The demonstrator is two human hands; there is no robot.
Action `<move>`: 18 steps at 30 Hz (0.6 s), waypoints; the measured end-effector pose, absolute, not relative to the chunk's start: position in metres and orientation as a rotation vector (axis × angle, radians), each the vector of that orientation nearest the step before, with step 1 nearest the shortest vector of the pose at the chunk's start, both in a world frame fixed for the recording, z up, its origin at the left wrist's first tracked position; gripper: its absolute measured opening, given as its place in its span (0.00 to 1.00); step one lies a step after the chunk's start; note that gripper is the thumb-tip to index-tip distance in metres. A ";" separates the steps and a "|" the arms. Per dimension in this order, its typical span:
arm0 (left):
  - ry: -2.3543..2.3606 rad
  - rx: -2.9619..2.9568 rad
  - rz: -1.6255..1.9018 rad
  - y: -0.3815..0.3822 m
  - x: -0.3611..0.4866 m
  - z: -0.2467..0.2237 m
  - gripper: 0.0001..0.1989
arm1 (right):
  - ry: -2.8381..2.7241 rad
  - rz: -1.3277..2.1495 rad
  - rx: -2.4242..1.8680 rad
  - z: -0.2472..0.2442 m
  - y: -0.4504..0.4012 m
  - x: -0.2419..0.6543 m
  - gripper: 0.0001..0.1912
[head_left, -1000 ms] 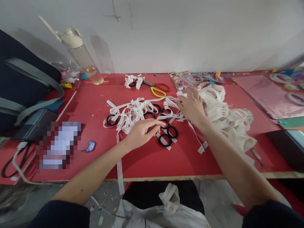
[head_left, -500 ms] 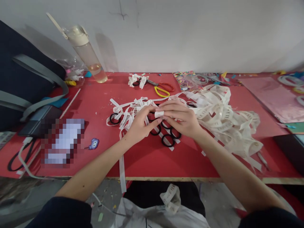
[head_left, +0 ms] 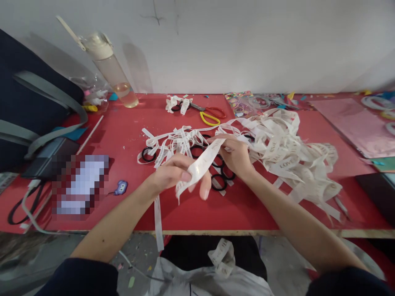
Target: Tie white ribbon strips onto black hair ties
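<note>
One printed ribbon (head_left: 203, 163) has unfurled between the left hand (head_left: 168, 172), pinching its near end, and the curled right hand (head_left: 237, 155), grip unclear.

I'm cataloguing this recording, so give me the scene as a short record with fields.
Left hand: fingers pinch near end of ribbon
Right hand: at ribbon's far end, grip unclear
Black rings: on table, some beside right hand
Ribbon pile: right of right hand
Scissors: beyond hands, red and yellow handles
Bottle: back left, partly filled
</note>
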State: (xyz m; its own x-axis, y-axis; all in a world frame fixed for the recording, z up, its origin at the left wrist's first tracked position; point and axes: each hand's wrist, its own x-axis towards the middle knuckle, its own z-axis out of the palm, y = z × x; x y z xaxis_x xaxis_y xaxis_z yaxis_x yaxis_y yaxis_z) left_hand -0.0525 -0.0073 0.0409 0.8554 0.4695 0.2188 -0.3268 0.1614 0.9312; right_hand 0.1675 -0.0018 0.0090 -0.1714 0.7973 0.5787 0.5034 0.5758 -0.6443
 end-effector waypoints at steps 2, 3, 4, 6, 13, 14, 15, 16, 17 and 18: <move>0.109 1.271 0.306 -0.007 -0.052 0.042 0.15 | -1.807 0.406 -1.033 0.012 -0.005 0.167 0.15; 0.128 1.249 0.197 -0.007 -0.049 0.041 0.14 | -1.827 0.421 -0.976 0.014 -0.007 0.165 0.16; 0.135 1.187 0.168 -0.008 -0.046 0.039 0.13 | -1.864 0.426 -0.895 0.017 -0.009 0.163 0.16; 0.152 1.042 0.126 -0.011 -0.037 0.031 0.14 | -1.958 0.405 -0.702 0.022 -0.014 0.158 0.14; 0.251 0.884 -0.013 -0.024 -0.020 0.007 0.14 | -2.161 0.288 -0.383 0.027 -0.024 0.144 0.16; 0.309 0.922 0.018 -0.027 -0.018 0.010 0.11 | -2.162 0.287 -0.379 0.027 -0.025 0.143 0.16; 0.354 0.964 0.022 -0.030 -0.017 0.013 0.11 | -2.161 0.289 -0.379 0.026 -0.026 0.143 0.15; 0.410 1.022 0.059 -0.033 -0.017 0.017 0.10 | -2.156 0.295 -0.382 0.026 -0.026 0.143 0.14; 0.452 1.102 0.105 -0.035 -0.016 0.021 0.08 | -2.148 0.302 -0.390 0.025 -0.027 0.143 0.14; 0.425 1.173 0.096 -0.036 -0.015 0.024 0.08 | -2.135 0.312 -0.401 0.025 -0.027 0.143 0.13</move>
State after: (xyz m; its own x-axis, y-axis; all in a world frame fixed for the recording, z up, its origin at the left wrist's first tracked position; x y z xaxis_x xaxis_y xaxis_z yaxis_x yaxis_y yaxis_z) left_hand -0.0153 -0.0363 0.0237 0.9167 0.2911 -0.2737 0.1461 0.3933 0.9077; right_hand 0.1427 -0.0270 0.0249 -0.5315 0.3972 0.7482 0.1663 0.9150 -0.3676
